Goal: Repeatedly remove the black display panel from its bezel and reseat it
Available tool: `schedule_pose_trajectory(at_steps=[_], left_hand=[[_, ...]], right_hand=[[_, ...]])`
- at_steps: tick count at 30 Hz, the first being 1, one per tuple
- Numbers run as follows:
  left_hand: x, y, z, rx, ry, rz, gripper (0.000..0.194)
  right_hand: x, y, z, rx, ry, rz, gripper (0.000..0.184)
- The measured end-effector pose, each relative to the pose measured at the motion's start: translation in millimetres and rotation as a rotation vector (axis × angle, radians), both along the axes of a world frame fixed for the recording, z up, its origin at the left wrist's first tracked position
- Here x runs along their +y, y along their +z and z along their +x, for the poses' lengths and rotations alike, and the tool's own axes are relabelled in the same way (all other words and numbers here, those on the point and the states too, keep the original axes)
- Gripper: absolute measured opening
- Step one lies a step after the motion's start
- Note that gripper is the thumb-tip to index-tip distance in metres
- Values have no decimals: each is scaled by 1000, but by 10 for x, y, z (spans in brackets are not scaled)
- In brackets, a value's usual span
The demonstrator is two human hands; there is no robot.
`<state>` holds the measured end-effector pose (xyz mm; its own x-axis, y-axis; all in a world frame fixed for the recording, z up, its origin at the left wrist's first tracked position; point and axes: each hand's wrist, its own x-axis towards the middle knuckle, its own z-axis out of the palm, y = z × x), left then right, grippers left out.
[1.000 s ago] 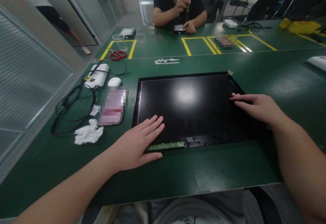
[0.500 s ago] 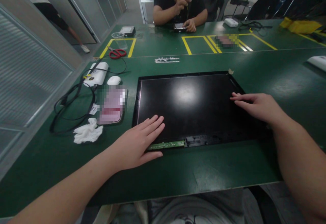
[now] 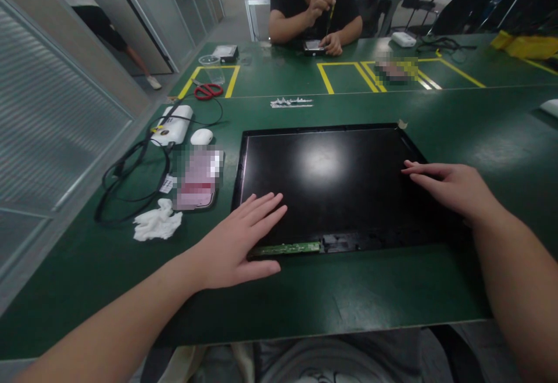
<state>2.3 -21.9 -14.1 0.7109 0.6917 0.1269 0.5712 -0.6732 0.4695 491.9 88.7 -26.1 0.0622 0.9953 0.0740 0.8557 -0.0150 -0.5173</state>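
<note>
A black LCD screen panel (image 3: 331, 191) in a dark frame lies flat on the green table, with a bright light reflected in its surface. A narrow green circuit board (image 3: 290, 249) runs along its near edge, toward the left. Over the panel's near left corner, my left hand (image 3: 244, 240) is spread with the thumb apart, partly covering the corner and the board's left end. My right hand (image 3: 453, 188) is at the panel's right side, fingers stretched out over the edge and nothing in it. Whether its fingertips touch the surface, I cannot tell.
Left of the panel are crumpled tissue (image 3: 157, 220), a phone (image 3: 198, 179), a white earbud case (image 3: 201, 137), a white box (image 3: 173, 124) with black cables, red scissors (image 3: 208, 91) and a clear cup (image 3: 213, 70). White scraps (image 3: 291, 103) lie beyond it. Across the table, a person (image 3: 316, 11) works on a small device.
The whole view has shifted slightly, so things appear a little farther right. My left thumb is spread a little wider from the fingers. Both hands stay by the same parts of the panel.
</note>
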Motion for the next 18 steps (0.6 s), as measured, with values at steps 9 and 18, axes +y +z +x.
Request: schedule_pose_trajectory(at_steps=[9, 18], left_hand=[[19, 99, -3, -431, 413, 4, 41], [12, 133, -52, -315, 358, 116, 44]], right_hand=[[-17, 62, 13, 149, -23, -30, 44], [-34, 78, -7, 132, -30, -6, 41]])
